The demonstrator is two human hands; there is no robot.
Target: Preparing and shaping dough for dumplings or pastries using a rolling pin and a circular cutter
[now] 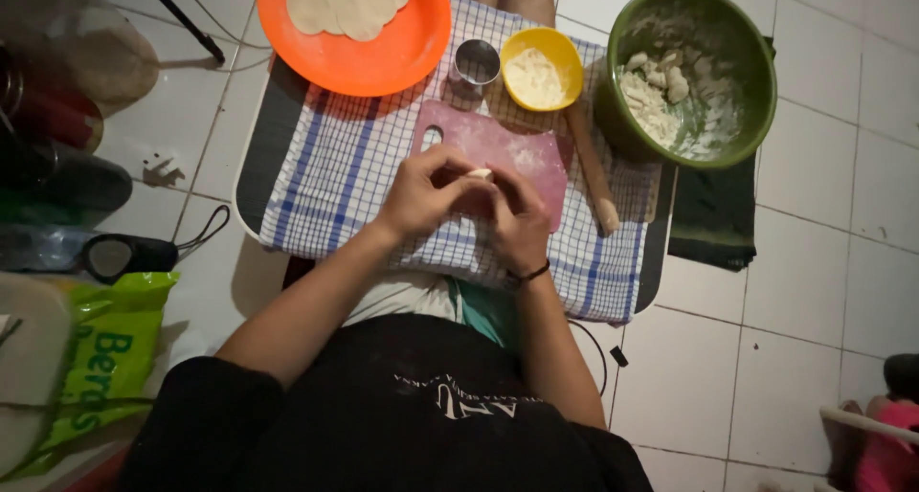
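Head view, frame centre: the left hand (421,193) and right hand (519,222) meet, each grip pinching a small dough piece (480,174) over the pink board (498,152). Squeezed unevenly, the dough could tear; the rolling pin (592,167) nearby might get knocked.

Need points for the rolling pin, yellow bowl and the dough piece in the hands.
rolling pin (592,171), head view, middle of the wooden shaft.
yellow bowl (567,50), head view, right side of the rim.
dough piece (480,174), head view, pale bit showing between both hands.
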